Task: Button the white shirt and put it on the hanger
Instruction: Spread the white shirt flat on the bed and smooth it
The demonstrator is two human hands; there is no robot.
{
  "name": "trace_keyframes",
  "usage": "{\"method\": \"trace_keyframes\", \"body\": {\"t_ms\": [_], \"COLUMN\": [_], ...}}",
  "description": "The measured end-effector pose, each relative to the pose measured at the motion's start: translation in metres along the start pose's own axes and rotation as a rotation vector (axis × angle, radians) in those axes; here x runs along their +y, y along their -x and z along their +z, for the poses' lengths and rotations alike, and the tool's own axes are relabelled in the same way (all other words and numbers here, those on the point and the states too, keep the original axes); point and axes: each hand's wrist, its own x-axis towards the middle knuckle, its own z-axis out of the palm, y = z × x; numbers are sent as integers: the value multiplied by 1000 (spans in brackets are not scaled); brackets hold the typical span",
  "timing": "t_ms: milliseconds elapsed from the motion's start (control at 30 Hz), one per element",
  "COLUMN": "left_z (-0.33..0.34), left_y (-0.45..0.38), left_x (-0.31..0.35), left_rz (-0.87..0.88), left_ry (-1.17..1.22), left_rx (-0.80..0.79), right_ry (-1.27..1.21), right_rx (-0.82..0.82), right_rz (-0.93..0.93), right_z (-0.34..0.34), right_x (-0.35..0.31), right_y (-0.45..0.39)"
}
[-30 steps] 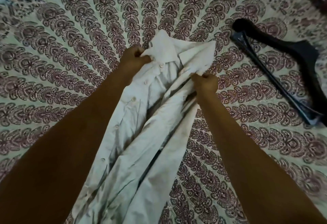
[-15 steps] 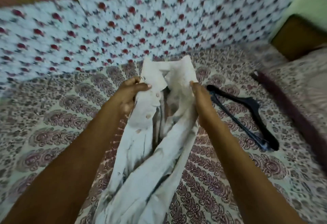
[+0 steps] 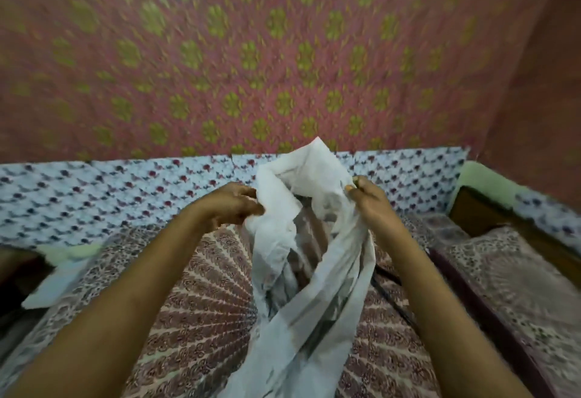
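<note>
A: Two hands in frame, both on the white shirt (image 3: pixel 317 240). Any writing or labels?

B: None readable. No tag or brand showed on the shirt, and the whole frame was motion-blurred, so small print couldn't be made out anyway.

A: What was hidden or cut off?

B: Shirt's lower end ran out the bottom edge of the frame. Buttons couldn't be picked out in the blur. Hanger (image 3: pixel 390 290) was mostly hidden behind the right forearm and the hanging cloth; only thin dark bars showed just right of centre, lying on the patterned bedsheet (image 3: pixel 195 303). Both forearms were cut off at the bottom corners.

A: Left hand?

B: Left hand (image 3: pixel 231 205) was centre-left, fingers curled, gripping the shirt's left edge near the collar.

A: Right?

B: Right hand (image 3: pixel 369 201) was centre-right, thumb and fingertips pinching the opposite edge at about the same height. Hands were apart, with the shirt's open top spread between them.

A: Shirt location?

B: Centre of frame, held up off the bedsheet, collar end pointing up, body draping down between the arms. Behind it, a blue floral cloth (image 3: pixel 125 196) ran across mid-frame and a red wall hanging (image 3: pixel 251 51) with green motifs filled the upper half.
</note>
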Motion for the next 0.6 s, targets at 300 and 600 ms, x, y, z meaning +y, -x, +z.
{"method": "trace_keyframes", "body": {"t_ms": [300,600], "left_z": [-21,-57], "left_y": [137,209], "left_x": [72,118], "left_rz": [318,641], "left_ry": [-210,-61], "left_rx": [403,441], "right_ry": [88,111], "right_rx": [68,275], "right_rz": [-238,-552], "right_z": [-36,-37], "right_x": [-86,-179], "right_y": [90,142]}}
